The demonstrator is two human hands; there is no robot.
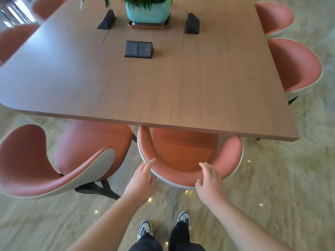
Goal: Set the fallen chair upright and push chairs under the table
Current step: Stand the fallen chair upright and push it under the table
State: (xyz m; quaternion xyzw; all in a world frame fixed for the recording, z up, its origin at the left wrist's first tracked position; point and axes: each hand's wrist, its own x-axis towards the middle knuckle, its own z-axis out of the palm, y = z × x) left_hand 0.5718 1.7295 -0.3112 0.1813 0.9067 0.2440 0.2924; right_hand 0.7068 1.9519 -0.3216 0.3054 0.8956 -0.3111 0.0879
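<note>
A salmon-pink chair [183,156] with a grey outer shell stands upright right in front of me, its seat partly under the near edge of the wooden table [145,91]. My left hand [143,176] lies flat, fingers apart, against the left of its curved backrest. My right hand [210,180] rests open on the backrest's top rim at the right. A second pink chair [59,160] stands to the left, turned sideways and out from the table.
More pink chairs stand along the right side [295,67] and far left [12,40] of the table. On the tabletop are a potted plant in a teal pot [147,12] and black socket boxes [138,49]. My feet [163,225] stand on pale marbled floor.
</note>
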